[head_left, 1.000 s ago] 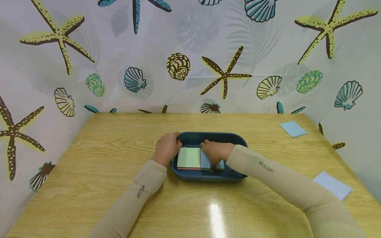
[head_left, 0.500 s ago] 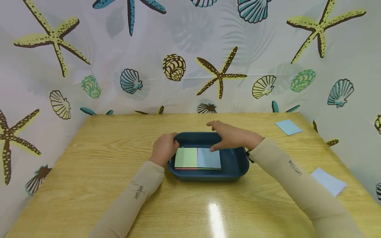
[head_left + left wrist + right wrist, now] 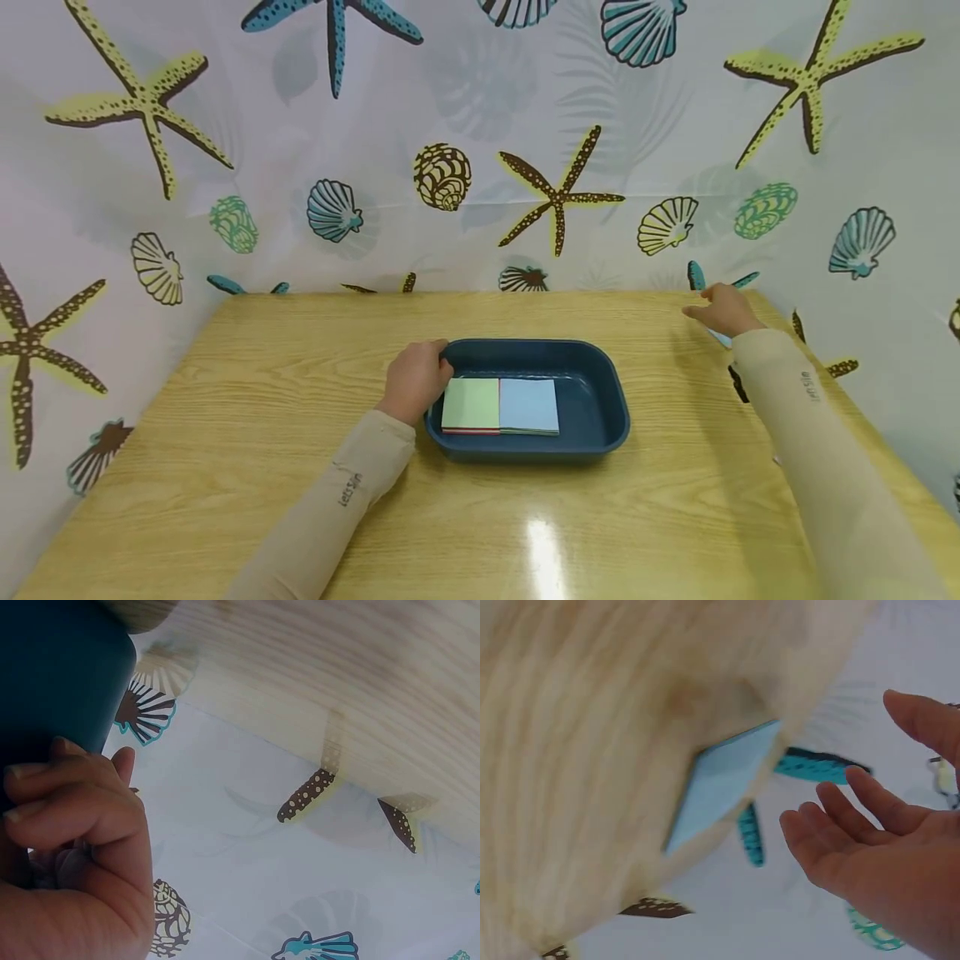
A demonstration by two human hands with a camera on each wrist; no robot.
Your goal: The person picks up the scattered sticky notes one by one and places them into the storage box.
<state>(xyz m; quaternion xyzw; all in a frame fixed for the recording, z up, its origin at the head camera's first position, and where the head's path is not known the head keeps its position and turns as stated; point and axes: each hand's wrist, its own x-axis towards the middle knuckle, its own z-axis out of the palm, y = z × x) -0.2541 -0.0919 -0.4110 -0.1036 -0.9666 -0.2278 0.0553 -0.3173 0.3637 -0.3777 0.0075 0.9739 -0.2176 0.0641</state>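
A dark blue oblong tray stands mid-table with my left hand gripping the upper part of its left end. Inside it, a pale green sticky-note stack lies at the left, side by side with a light blue sticky-note stack. At the far right my right hand hovers over another light blue sticky-note pad, its fingers spread and apart from the pad. In the right wrist view that pad lies near the table edge, with nothing in the hand. The left wrist view shows curled fingers at the tray wall.
The wooden table extends to both sides of the tray. Behind it hangs a white curtain printed with shells and starfish. My right forearm covers most of the table's right edge.
My right hand has lifted out of the tray and swung right and back to above the far light blue pad. My left hand keeps its hold on the tray.
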